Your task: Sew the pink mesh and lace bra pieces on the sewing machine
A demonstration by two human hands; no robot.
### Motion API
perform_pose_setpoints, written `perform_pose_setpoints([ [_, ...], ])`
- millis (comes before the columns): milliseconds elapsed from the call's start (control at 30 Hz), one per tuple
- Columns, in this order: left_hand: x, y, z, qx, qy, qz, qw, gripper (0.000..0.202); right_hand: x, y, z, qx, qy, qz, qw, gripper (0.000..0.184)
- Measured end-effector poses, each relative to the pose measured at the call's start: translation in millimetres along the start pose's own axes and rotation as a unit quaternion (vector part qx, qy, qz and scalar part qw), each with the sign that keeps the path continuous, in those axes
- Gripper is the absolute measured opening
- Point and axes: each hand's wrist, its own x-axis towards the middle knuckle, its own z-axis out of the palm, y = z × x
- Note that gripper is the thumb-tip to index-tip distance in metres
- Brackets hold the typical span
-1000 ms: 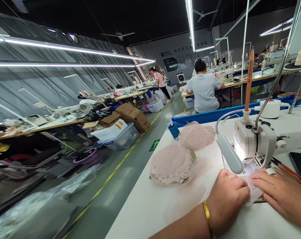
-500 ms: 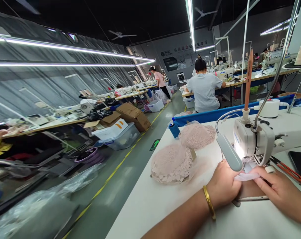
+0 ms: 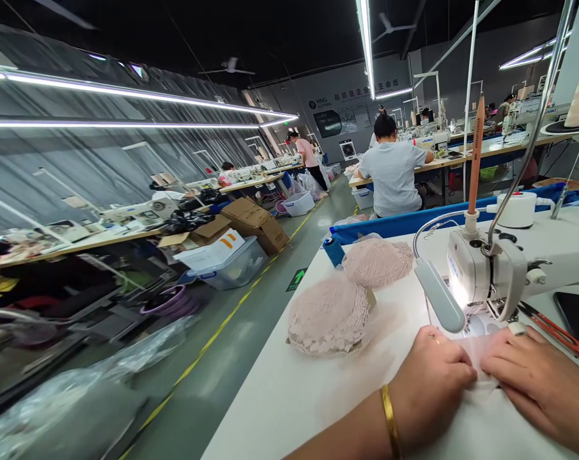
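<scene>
Sheer pale pink fabric point(image 3: 476, 351) is stretched between my two hands, just in front of the needle area of a white sewing machine point(image 3: 471, 262). My left hand point(image 3: 438, 380), with a gold bangle at the wrist, is closed on the fabric's left side. On its right side my right hand point(image 3: 533, 377) pinches it, fingers bent over the cloth. Left of my hands, two pink lace pieces, a nearer one point(image 3: 328, 319) and a farther one point(image 3: 378, 262), lie on the white table point(image 3: 270, 396). The needle itself is hidden behind the machine's grey lamp point(image 3: 440, 297).
Orange-handled snips point(image 3: 555, 329) and a dark phone point(image 3: 577, 319) lie right of the machine. A blue thread spool point(image 3: 334, 251) stands at the table's far left corner. A pencil point(image 3: 476, 156) stands upright on the machine. Ahead sits a person in a light shirt point(image 3: 392, 176).
Both hands have drawn back toward me from the needle area, and the fabric has come with them. More of it now shows spread between my fingers.
</scene>
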Motion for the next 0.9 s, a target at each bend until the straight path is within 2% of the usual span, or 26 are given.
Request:
perform_pose_setpoints([
  [167, -8.6, 5.3, 2.6, 0.042, 0.011, 0.026, 0.999, 0.014, -2.9, 0.0, 2.3, -0.037, 0.009, -0.015, 0.999, 0.030],
  [600, -1.7, 4.3, 1.6, 0.077, 0.029, 0.008, 0.997, 0.011, 3.8, 7.4, 6.8, -0.087, 0.061, -0.017, 0.994, 0.033],
  [900, 8.4, -7.4, 5.3, 0.094, 0.026, 0.011, 0.995, 0.012, 7.9, 16.2, 7.8, -0.103, 0.085, -0.015, 0.991, 0.036],
])
